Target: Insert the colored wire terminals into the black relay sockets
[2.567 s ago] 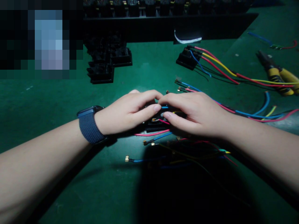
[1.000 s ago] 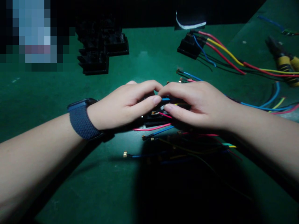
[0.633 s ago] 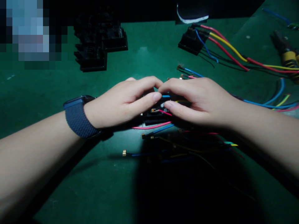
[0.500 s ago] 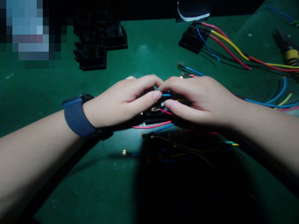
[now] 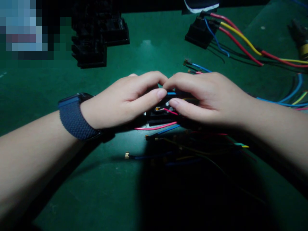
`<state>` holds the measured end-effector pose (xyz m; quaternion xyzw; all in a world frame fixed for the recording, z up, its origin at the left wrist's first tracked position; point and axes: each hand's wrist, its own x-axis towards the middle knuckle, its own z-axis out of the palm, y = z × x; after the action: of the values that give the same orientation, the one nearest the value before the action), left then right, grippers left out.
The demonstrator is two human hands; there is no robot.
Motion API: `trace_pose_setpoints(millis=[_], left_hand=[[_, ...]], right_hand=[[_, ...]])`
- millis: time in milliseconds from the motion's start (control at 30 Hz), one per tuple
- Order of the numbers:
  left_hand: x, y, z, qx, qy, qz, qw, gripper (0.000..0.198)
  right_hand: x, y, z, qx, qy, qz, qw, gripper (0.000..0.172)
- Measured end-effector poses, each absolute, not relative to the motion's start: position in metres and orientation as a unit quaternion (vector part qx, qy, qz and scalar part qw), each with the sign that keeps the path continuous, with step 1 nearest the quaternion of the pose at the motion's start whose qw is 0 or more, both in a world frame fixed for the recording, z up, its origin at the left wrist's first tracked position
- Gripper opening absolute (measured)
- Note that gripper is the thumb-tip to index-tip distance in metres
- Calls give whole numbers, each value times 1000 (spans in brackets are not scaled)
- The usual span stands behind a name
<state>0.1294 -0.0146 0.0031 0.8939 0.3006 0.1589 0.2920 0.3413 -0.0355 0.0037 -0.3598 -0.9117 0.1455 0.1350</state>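
My left hand (image 5: 125, 99), with a dark blue watch band (image 5: 73, 117) on its wrist, is curled over the left end of a small black connector block (image 5: 160, 115) on the green mat. My right hand (image 5: 207, 98) closes over the block's right end, its finger and thumb pinched where a thin red wire (image 5: 170, 111) and a blue wire enter the block. Both hands' fingertips meet above the block and hide most of it. Pink and blue loose wires (image 5: 158, 127) with brass terminals trail out below the hands.
A wired black connector (image 5: 199, 32) with red, yellow and blue leads lies at the back right. Several black housings (image 5: 96, 41) are stacked at the back left. Loose coloured wires (image 5: 288, 99) spread to the right, and a yellow-handled tool (image 5: 302, 38) sits at the right edge.
The hands keep the same grip on the block. The view has shifted, so everything on the mat sits a little higher in frame than before.
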Motion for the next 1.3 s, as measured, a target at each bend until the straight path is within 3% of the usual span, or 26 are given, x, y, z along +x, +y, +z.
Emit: trace_pose_setpoints(millis=[400, 1300], left_hand=[[128, -15, 3, 900, 307, 137, 278, 43], [129, -14, 4, 894, 311, 136, 294, 40]], right_hand=[[343, -32, 0, -354, -917, 114, 141, 54], [340, -37, 7, -363, -910, 154, 127, 32]])
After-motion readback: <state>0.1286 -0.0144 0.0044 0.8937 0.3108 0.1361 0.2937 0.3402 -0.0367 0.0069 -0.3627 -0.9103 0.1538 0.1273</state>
